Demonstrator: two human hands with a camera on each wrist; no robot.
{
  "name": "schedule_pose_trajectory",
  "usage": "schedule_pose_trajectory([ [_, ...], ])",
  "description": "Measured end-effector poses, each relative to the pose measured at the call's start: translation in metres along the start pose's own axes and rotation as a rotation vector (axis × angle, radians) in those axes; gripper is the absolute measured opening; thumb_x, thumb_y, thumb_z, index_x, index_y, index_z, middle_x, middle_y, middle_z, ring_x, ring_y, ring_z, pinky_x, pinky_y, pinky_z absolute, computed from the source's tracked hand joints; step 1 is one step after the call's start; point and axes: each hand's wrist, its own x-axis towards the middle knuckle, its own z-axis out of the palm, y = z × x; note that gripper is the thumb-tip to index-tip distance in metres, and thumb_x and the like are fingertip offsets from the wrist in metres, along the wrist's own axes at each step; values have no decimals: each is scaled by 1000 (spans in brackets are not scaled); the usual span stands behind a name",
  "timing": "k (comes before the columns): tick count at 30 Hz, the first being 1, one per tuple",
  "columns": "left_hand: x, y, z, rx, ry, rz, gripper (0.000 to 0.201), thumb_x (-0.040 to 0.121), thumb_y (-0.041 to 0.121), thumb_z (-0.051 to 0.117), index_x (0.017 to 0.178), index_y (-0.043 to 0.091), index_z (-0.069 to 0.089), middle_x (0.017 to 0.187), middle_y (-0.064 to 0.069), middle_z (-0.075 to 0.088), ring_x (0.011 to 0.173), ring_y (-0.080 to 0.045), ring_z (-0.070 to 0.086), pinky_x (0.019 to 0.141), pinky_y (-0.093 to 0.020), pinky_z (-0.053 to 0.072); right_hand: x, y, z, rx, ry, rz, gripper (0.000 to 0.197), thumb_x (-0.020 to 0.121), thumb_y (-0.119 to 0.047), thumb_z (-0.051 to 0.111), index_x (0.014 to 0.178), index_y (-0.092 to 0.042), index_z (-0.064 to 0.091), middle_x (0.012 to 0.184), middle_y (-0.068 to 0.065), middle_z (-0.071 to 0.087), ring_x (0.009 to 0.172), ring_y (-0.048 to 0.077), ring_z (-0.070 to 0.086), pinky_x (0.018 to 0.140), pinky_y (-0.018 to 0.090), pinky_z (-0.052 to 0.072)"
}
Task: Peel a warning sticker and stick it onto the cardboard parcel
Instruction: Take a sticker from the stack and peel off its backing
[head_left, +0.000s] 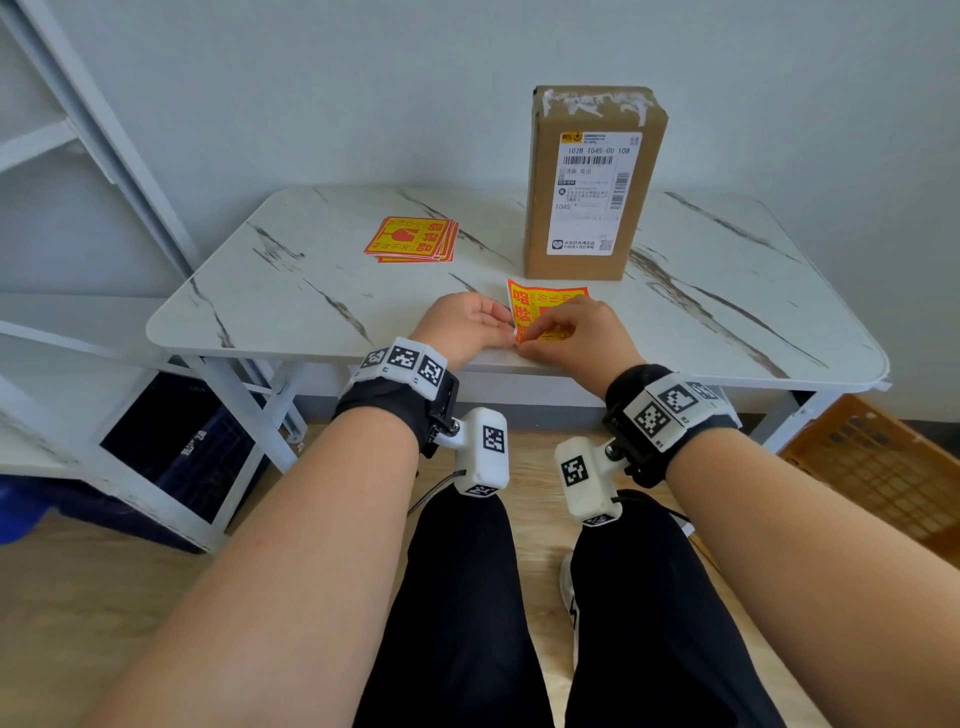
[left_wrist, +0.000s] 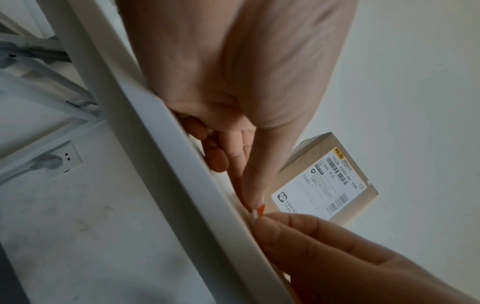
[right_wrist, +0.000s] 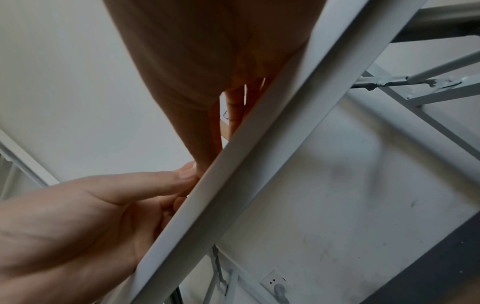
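While both hands meet at the table's (head_left: 322, 291) near edge, left hand (head_left: 465, 325) and right hand (head_left: 574, 332) pinch one sticker (head_left: 530, 306) corner — flat on the marble; parcel (head_left: 592, 182) upright just behind; sticker stack (head_left: 413, 239) farther left.

The table (head_left: 322, 291) has a smooth, faintly glossy white top with grey marble-like veining, on white-painted metal legs (head_left: 244, 405). The parcel (head_left: 592, 182) at the far right is matt brown cardboard with a white paper label and wrinkled clear tape on top. The stickers (head_left: 413, 240) are glossy printed paper. The floor (head_left: 104, 582) looks like pale wood.
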Motion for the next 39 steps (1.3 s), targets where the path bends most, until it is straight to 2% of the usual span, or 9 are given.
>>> schedule_pose_trajectory([
  [9, 1, -2, 0, -17, 5, 0, 31, 79, 7, 74, 110, 4, 67, 78, 6, 66, 73, -5, 59, 77, -16, 45, 0, -1, -1, 14, -1, 6, 7, 72, -36, 76, 76, -31, 74, 97, -3, 56, 102, 25, 53, 89, 39, 46],
  [15, 0, 2, 2, 2, 16, -28, 27, 79, 4, 72, 105, 7, 68, 90, -5, 68, 87, -15, 61, 89, -27, 47, 1, -2, -3, 57, -11, 14, 12, 79, -24, 72, 83, -13, 77, 86, -5, 55, 89, 17, 54, 77, 29, 41],
  [18, 1, 3, 4, 20, 46, -34, 20, 78, 6, 71, 96, 14, 67, 91, -5, 67, 89, -16, 59, 83, -24, 46, 2, -3, -2, 120, -4, 76, 9, 80, -15, 68, 76, -9, 74, 69, -9, 55, 75, 14, 53, 68, 28, 43],
  [21, 1, 3, 6, 38, 64, -46, 25, 79, 12, 72, 104, 10, 69, 94, -4, 68, 90, -15, 60, 79, -22, 45, 3, -2, -3, 262, 26, 150, 19, 79, -9, 64, 63, -19, 62, 60, -6, 55, 59, 12, 51, 63, 28, 43],
  [24, 1, 5, 7, 42, 86, -55, 30, 79, 22, 74, 107, 12, 70, 97, -2, 69, 91, -14, 60, 79, -21, 43, 2, -2, -4, 272, 18, 139, 24, 80, -9, 63, 61, -22, 59, 59, -7, 55, 54, 8, 48, 58, 23, 41],
  [27, -1, 9, 7, -3, 85, -58, 24, 79, 28, 74, 99, 14, 72, 82, 6, 65, 74, -6, 55, 67, -17, 41, 2, -3, -4, 268, 21, 137, 20, 80, -10, 64, 63, -20, 61, 59, -7, 55, 54, 7, 47, 56, 22, 39],
  [29, -3, 9, 7, -32, 79, -48, 24, 80, 27, 74, 100, 13, 74, 77, 9, 63, 68, -2, 53, 66, -15, 41, 2, -3, -4, 280, 24, 144, 17, 80, -10, 64, 66, -18, 62, 59, -7, 55, 54, 7, 47, 56, 22, 40],
  [34, -4, 9, 9, 38, 141, -59, 33, 81, 15, 71, 114, 12, 70, 102, -2, 66, 93, -14, 57, 82, -22, 40, -2, -8, -11, 308, 27, 168, 10, 82, -7, 65, 74, -13, 65, 63, -5, 56, 56, 8, 48, 52, 14, 39],
  [39, -3, 13, 8, 107, 272, -72, 29, 80, 8, 64, 109, 12, 67, 109, -7, 67, 102, -25, 62, 85, -29, 48, -4, -12, -18, 388, 107, 243, 16, 80, -6, 62, 67, -16, 61, 62, 0, 55, 58, 15, 49, 57, 25, 42],
])
